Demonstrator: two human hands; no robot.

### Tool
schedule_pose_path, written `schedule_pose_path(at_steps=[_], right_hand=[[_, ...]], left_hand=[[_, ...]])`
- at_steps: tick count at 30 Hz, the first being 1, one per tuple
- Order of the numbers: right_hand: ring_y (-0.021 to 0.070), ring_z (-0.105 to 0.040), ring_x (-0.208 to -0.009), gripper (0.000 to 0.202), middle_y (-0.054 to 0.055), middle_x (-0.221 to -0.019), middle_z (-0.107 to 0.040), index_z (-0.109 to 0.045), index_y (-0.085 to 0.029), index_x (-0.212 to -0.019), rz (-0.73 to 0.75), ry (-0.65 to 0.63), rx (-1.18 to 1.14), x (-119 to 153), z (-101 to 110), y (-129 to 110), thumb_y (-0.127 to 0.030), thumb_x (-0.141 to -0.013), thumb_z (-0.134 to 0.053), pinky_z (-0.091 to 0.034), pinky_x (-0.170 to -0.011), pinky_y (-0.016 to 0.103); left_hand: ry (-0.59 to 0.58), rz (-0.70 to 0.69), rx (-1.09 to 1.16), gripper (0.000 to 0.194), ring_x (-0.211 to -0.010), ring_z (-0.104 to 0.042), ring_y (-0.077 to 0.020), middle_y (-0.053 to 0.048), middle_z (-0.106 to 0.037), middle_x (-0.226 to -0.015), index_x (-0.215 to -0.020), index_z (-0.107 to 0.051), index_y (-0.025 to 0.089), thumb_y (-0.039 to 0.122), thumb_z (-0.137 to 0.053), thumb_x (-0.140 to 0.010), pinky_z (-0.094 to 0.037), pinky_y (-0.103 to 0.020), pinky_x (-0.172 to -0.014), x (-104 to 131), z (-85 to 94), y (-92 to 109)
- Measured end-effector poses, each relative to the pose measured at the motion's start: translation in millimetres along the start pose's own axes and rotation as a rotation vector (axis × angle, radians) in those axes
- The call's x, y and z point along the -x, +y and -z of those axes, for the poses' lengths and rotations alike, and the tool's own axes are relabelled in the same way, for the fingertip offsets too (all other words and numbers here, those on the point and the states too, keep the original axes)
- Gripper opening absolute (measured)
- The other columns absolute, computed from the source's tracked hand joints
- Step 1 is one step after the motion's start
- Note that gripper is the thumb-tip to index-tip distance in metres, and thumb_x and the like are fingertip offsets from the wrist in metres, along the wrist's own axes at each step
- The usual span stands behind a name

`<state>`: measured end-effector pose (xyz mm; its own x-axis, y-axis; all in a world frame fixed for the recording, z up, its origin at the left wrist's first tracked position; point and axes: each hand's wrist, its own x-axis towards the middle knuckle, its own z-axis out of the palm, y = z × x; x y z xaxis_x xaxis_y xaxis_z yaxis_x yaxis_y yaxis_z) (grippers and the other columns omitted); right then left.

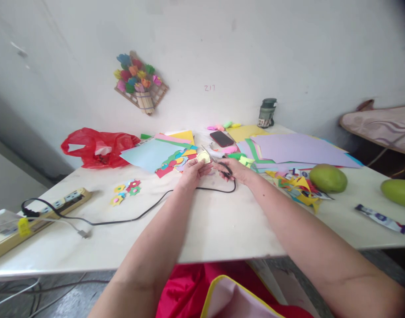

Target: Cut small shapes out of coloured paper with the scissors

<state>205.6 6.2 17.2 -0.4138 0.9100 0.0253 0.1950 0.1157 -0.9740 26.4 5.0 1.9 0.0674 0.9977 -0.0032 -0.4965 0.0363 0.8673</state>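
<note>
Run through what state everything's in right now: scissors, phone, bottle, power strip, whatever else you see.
Scissors: in right hand; blade opening unclear.
Pale yellow paper: held in left hand.
Phone: lying flat, looks dark.
Bottle: upright, lid on.
Power strip: black plug inserted; power unclear.
White cable: visible end loose.
Red bag: crumpled.
Green fruits: whole.
Paper flowers: cut out, lying loose.

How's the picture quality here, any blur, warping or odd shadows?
Head view: soft, diffuse light with faint shadows; wide-angle stretching towards the edges, most obvious in the right forearm; dark upper right corner; slight softness around the scissors, hiding fine detail.
</note>
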Motion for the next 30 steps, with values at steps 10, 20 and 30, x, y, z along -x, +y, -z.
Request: schedule_pose_path(at_steps=[10,20,30], right_hand=[[0.0043,-0.043,-0.034,0.038,-0.005,-0.049,-0.054,-0.054,-0.017,-0.073,-0.03,0.022,-0.039,1.1,-2.7,-3.9,-0.045,-0.074,-0.079,-0.022,-0.03,0.016],[0.0045,-0.042,-0.035,0.035,-0.006,-0.049,-0.053,-0.055,-0.017,-0.075,-0.046,0.048,-0.033,1.8,-2.1,-2.5,-0.04,-0.072,-0.08,-0.025,-0.033,0.017],[0.0061,-0.052,-0.04,0.036,-0.001,-0.058,-0.061,-0.056,-0.015,-0.079,-0.016,-0.085,0.014,4.6,5.4,-5.2,-0.049,-0.085,-0.068,-0.028,-0.032,0.015]], left_hand=[[-0.016,-0.013,0.008,0.012,-0.063,-0.073,-0.0173,-0.008,-0.075,-0.073,-0.08,-0.063,0.012,0.015,-0.074,-0.079,-0.059,-0.023,-0.06,-2.8,1.8,-0.9],[-0.002,-0.018,0.023,0.013,-0.065,-0.074,-0.0186,-0.009,-0.075,-0.074,-0.081,-0.062,0.012,0.017,-0.074,-0.08,-0.058,-0.023,-0.059,-3.6,3.1,-1.6],[0.033,-0.034,-0.019,0.013,-0.062,-0.072,-0.0153,-0.007,-0.073,-0.071,-0.078,-0.063,0.012,0.019,-0.074,-0.081,-0.057,-0.024,-0.062,1.4,1.4,2.6]])
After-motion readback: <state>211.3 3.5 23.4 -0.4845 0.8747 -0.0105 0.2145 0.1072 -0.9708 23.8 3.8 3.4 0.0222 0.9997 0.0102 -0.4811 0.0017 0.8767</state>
